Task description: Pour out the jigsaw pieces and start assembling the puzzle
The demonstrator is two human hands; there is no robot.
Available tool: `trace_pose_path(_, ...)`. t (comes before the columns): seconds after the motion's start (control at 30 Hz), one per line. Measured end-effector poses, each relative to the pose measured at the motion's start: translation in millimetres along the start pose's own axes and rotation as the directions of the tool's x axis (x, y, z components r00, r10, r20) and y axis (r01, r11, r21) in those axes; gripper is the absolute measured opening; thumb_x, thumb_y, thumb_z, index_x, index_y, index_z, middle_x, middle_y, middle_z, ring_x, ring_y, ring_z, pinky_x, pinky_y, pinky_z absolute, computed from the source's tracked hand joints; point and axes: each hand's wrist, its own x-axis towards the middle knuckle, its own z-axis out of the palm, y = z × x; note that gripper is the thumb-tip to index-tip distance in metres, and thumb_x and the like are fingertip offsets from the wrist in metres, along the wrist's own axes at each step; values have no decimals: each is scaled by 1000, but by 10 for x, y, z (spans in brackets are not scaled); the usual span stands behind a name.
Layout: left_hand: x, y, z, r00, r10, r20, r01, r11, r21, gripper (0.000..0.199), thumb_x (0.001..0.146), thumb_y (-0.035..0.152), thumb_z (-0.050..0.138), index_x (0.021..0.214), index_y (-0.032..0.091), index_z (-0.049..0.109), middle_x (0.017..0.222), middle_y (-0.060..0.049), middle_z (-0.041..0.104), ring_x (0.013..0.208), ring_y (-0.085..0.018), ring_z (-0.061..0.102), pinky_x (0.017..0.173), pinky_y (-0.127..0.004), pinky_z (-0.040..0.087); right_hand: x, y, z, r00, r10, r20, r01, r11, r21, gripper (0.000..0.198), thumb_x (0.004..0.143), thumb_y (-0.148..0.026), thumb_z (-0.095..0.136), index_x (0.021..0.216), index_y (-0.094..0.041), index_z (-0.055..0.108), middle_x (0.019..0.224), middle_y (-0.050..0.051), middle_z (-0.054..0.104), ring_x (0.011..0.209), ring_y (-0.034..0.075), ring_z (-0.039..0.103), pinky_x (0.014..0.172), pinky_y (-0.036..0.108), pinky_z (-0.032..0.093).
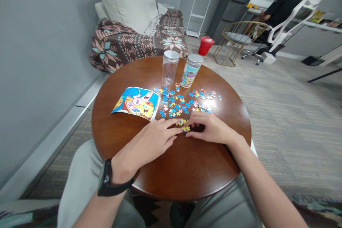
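A few yellow jigsaw pieces (184, 125) lie close together on the table between my hands. My left hand (152, 140) is open, fingers stretched out, its fingertips touching the left side of these pieces. My right hand (207, 126) is closed, with thumb and index finger pinching a yellow puzzle piece at the right side; the fingers partly hide it. Just beyond my hands, many loose puzzle pieces (175, 108), mostly blue, are scattered. Left of them lies a curled picture sheet (136, 102) with cartoon figures on a blue ground.
On the round brown table (176, 167) stand a clear jar (169, 73) and a cartoon-printed jar (188, 74), both with silver lids. Behind are a cushioned seat (139, 42), a red bin (205, 45) and a gold wire chair (237, 38). A person (285, 7) sits at the back right.
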Motion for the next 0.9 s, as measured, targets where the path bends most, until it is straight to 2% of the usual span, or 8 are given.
trace_pose_path(0.2, 8, 10, -14, 1000, -2, 6, 2, 1000, 4, 34, 94, 17, 48, 123, 25, 63, 138, -3, 57, 115, -20, 58, 101, -39, 46, -7, -22, -24, 1000, -26, 2, 26, 1000, 3, 11, 87, -20, 62, 94, -19, 71, 84, 4, 61, 77, 15, 59, 70, 28, 49)
trace_pose_path(0.37, 6, 9, -13, 1000, -3, -2, 3, 1000, -15, 34, 94, 17, 48, 123, 27, 64, 137, -2, 57, 116, -18, 58, 103, -37, 45, -9, -14, -33, 999, -52, 1, 52, 998, 34, 16, 87, -14, 60, 96, -19, 72, 89, 6, 61, 81, 15, 60, 75, 30, 51)
trace_pose_path(0.6, 10, 19, -29, 1000, -11, 26, 11, 1000, -20, 35, 95, 17, 47, 124, 26, 63, 137, -3, 57, 115, -19, 58, 103, -38, 46, -27, 16, -32, 997, -83, -6, 83, 996, 16, 21, 89, -14, 58, 95, -23, 75, 92, 6, 61, 82, 15, 60, 73, 29, 52)
trace_pose_path(0.8, 2, 6, -17, 1000, -8, 12, 8, 1000, -13, 33, 95, 17, 47, 123, 25, 63, 138, -3, 56, 116, -19, 58, 101, -39, 46, -26, 2, -48, 999, -32, -11, 32, 999, 32, 17, 86, -17, 62, 100, -20, 72, 84, 5, 64, 76, 16, 60, 72, 30, 52)
trace_pose_path(0.9, 1, 7, -18, 1000, -7, 16, 7, 1000, -15, 34, 95, 16, 47, 123, 25, 63, 139, -3, 56, 117, -19, 57, 102, -38, 45, -20, -1, -49, 999, -38, -14, 39, 998, 40, 11, 87, -19, 63, 94, -19, 71, 84, 5, 65, 78, 16, 61, 73, 30, 52)
